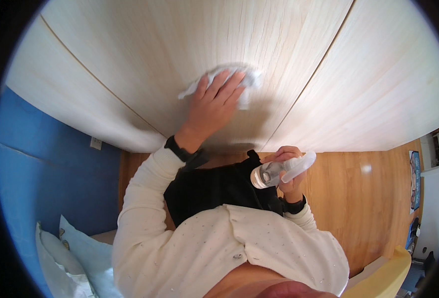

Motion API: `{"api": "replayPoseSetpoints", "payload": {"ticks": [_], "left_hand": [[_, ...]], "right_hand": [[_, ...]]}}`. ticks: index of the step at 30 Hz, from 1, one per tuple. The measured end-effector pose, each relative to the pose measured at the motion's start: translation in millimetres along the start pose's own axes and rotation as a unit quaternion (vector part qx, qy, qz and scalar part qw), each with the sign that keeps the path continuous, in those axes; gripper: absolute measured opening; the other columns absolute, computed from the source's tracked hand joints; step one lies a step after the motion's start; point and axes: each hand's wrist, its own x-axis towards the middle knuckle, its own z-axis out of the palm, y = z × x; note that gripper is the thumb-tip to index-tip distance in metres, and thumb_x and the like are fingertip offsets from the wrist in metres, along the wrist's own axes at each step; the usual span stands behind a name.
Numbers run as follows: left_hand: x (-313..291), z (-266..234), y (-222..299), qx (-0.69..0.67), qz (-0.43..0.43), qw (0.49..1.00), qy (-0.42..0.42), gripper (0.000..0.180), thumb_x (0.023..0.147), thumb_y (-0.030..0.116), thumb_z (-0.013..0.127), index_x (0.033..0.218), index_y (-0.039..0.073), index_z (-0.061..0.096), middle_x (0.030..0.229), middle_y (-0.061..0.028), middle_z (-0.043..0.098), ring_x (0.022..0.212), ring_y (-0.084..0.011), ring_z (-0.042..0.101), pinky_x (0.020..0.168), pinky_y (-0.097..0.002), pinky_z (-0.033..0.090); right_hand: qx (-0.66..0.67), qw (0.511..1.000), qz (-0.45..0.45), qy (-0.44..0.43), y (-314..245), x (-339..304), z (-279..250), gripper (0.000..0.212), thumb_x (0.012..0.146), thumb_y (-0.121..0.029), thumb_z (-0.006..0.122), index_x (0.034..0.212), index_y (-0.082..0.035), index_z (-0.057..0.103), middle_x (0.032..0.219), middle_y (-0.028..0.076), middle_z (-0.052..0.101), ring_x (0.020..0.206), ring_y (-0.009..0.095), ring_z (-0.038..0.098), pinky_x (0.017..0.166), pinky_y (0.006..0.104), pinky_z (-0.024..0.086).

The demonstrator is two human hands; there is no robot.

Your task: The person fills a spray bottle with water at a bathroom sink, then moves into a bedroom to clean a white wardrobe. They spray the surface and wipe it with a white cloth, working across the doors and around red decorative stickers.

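Note:
My left hand (pixel 212 107) lies with its fingers slightly spread over a white cloth (pixel 251 78), pressing it against a pale wood-grain cabinet door (pixel 259 35). The cloth is bunched, and its edges stick out on both sides of the fingers. Lower and to the right, my right hand (pixel 291 185) is wrapped round a clear spray bottle (pixel 264 177) with a white top. The bottle is tilted, its base pointing left, in front of my body and apart from the door. Part of it is hidden by the fingers.
Narrow gaps separate the middle door from its neighbours on both sides. At the left is a blue wall (pixel 45 144) with a socket (pixel 96 143), and light blue pillows (pixel 88 248) lie below it. Wooden floor (pixel 363 193) stretches to the right, where yellow fabric (pixel 391 270) hangs.

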Motion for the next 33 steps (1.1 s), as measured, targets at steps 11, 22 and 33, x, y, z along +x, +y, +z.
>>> {"api": "replayPoseSetpoints", "payload": {"ticks": [11, 22, 33], "left_hand": [[-38.5, -77.4, 9.3, -0.877, -0.422, 0.226, 0.042, 0.079, 0.093, 0.057, 0.036, 0.146, -0.001, 0.027, 0.149, -0.0182, 0.034, 0.133, -0.0391, 0.038, 0.109, -0.0552, 0.033], [1.8, -90.7, 5.2, -0.804, -0.386, 0.426, -0.148, 0.06, 0.09, 0.038, 0.055, 0.138, 0.004, 0.041, 0.137, -0.016, 0.048, 0.12, -0.0317, 0.052, 0.095, -0.0481, 0.046], [-22.9, -98.5, 16.8, -0.534, -0.164, 0.769, -0.311, 0.064, 0.072, 0.009, 0.066, 0.134, 0.013, 0.048, 0.134, -0.0182, 0.04, 0.115, -0.0328, 0.052, 0.09, -0.0356, 0.045]], "right_hand": [[-0.017, 0.996, -0.051, -0.073, -20.1, 0.9, 23.4, 0.026, 0.08, -0.02, 0.057, 0.088, 0.003, 0.064, 0.086, 0.014, 0.069, 0.084, 0.024, 0.062, 0.074, 0.034, 0.052], [-0.11, 0.976, -0.127, -0.139, -30.8, 16.5, 22.6, 0.025, 0.065, -0.008, 0.056, 0.085, 0.001, 0.067, 0.087, 0.012, 0.067, 0.084, 0.023, 0.064, 0.071, 0.0308, 0.053], [-0.176, 0.972, -0.074, -0.139, -32.5, 19.2, 45.4, 0.032, 0.074, -0.014, 0.071, 0.101, 0.0, 0.062, 0.101, 0.014, 0.061, 0.082, 0.029, 0.064, 0.073, 0.0339, 0.051]]}}
